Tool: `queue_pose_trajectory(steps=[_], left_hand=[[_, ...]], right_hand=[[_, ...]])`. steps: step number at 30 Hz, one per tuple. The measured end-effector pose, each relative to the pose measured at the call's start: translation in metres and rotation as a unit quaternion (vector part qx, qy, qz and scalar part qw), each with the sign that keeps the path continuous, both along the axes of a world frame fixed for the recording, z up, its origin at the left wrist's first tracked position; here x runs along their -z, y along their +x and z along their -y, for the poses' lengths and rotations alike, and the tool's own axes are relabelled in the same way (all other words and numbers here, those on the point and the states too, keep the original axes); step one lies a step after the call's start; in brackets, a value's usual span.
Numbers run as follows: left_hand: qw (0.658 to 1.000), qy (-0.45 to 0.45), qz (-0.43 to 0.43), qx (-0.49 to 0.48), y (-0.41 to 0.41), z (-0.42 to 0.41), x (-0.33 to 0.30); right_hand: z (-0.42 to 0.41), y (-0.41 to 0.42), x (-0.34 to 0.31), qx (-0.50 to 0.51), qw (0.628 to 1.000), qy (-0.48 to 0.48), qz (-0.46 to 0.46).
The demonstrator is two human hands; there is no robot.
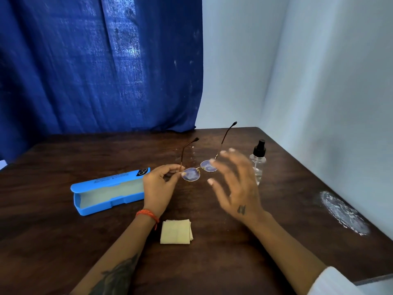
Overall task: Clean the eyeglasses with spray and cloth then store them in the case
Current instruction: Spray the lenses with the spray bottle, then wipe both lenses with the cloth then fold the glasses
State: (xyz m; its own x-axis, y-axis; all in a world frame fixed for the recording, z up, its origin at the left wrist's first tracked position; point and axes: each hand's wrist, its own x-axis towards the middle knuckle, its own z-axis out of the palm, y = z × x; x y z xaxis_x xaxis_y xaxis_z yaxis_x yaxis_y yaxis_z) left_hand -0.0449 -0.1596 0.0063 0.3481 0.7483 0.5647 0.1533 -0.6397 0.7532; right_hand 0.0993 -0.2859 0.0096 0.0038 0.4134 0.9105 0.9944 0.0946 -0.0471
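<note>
Blue plastic marks the open case (108, 189) at your far left, lying on the dark wooden table (287, 201) with its lid tipped back and its pale lining showing. Just right of it, your left hand (158, 188) pinches the eyeglasses (198, 170) at the hinge beside the left lens, holding them above the table with both temples unfolded and pointing away from you. Nearer you, the folded yellow cloth (176, 231) lies flat between your forearms. Your right hand (236, 186) hovers with fingers spread wide, holding nothing, just beside the right lens. Behind that hand, the clear spray bottle (258, 160) stands upright with its black nozzle.
</note>
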Motion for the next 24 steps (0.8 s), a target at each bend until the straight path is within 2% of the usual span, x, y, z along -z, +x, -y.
queue_pose_trajectory(steps=[5,8,14,20,22,24], left_hand=[[1.000,-0.006,-0.001,0.005,-0.001,-0.001,0.000],[1.000,-0.019,0.008,0.009,0.002,-0.002,0.001],[0.999,-0.049,-0.005,0.018,0.005,-0.008,0.006],[0.998,-0.049,-0.017,0.026,0.007,-0.010,0.010],[0.998,-0.051,-0.019,0.026,0.007,-0.010,0.010],[0.998,-0.054,-0.015,0.025,0.007,-0.011,0.010]], right_hand=[[0.001,-0.031,0.006,-0.165,0.972,-0.159,0.053],[0.002,-0.038,0.009,-0.218,0.944,-0.240,0.055],[0.001,-0.049,0.013,-0.272,0.902,-0.333,0.036],[-0.004,-0.050,0.015,-0.275,0.900,-0.337,-0.032],[-0.004,-0.045,0.014,-0.254,0.914,-0.310,-0.065],[-0.004,-0.035,0.011,-0.202,0.941,-0.243,-0.118]])
